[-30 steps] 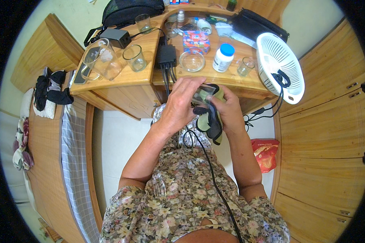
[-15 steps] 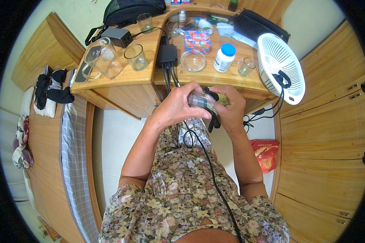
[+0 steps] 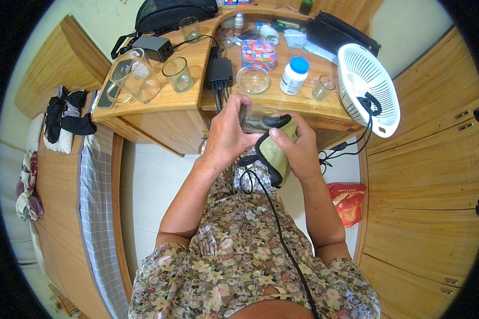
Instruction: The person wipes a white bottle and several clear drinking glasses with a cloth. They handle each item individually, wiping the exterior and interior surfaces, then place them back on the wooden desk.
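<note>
My left hand (image 3: 228, 130) is closed round a clear drinking glass (image 3: 259, 118), lying sideways in front of the desk edge. The glass's mouth points to the right. In my right hand (image 3: 299, 149) is a green cloth with black edging (image 3: 274, 154), gripped between thumb and fingers. Part of the cloth lies against the glass's open end; whether any of it reaches inside I cannot tell. A dark loop of the cloth hangs beneath the glass.
On the desk (image 3: 250, 102) stand a glass pitcher (image 3: 135, 80), a tumbler (image 3: 178, 75), a round glass dish (image 3: 253, 80), a white bottle with blue cap (image 3: 294, 77), a small glass (image 3: 323, 87) and a white colander (image 3: 370, 85). A black cable (image 3: 282, 234) runs down my front.
My right hand has drawn back a little from the glass, and more of the green cloth shows. My left hand has shifted slightly left and turned the glass.
</note>
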Action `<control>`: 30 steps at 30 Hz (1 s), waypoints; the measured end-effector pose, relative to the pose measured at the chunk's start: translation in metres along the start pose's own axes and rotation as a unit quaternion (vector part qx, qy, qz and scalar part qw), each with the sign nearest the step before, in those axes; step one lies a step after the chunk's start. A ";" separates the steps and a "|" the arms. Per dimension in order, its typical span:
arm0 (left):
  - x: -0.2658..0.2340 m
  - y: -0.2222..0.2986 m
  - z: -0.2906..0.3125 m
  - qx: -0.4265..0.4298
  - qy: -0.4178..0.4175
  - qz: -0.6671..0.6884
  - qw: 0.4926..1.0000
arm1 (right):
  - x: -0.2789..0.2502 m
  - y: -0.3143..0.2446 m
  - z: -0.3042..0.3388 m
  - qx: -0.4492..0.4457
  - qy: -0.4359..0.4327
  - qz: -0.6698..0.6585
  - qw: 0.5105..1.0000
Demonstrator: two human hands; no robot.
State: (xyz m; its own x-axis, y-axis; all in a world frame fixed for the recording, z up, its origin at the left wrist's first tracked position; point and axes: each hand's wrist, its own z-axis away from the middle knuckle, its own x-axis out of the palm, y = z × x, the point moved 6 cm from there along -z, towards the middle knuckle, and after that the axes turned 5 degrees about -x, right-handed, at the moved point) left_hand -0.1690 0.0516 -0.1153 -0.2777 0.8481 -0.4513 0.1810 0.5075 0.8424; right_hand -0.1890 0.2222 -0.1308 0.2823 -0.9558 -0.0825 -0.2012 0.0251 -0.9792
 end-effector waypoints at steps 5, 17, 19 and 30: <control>0.000 0.011 0.003 0.068 -0.031 -0.008 0.997 | 0.003 -0.002 0.000 0.073 -0.147 -0.080 0.983; 0.001 -0.006 0.002 0.017 -0.036 0.133 0.990 | 0.003 0.000 0.005 0.076 -0.116 -0.146 0.980; 0.000 -0.005 0.002 0.027 -0.031 0.121 0.992 | 0.004 0.003 0.005 0.065 -0.119 -0.111 0.985; -0.005 0.015 0.009 0.169 -0.005 -0.001 0.986 | 0.000 -0.013 0.006 -0.026 -0.105 -0.005 0.994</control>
State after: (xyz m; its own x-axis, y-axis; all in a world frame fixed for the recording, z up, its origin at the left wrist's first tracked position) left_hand -0.1567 0.0558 -0.1031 -0.2688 0.8481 -0.4565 0.4856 0.5286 0.6963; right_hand -0.1810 0.2238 -0.1196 0.4732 -0.8735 -0.1145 -0.2442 -0.0052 -0.9697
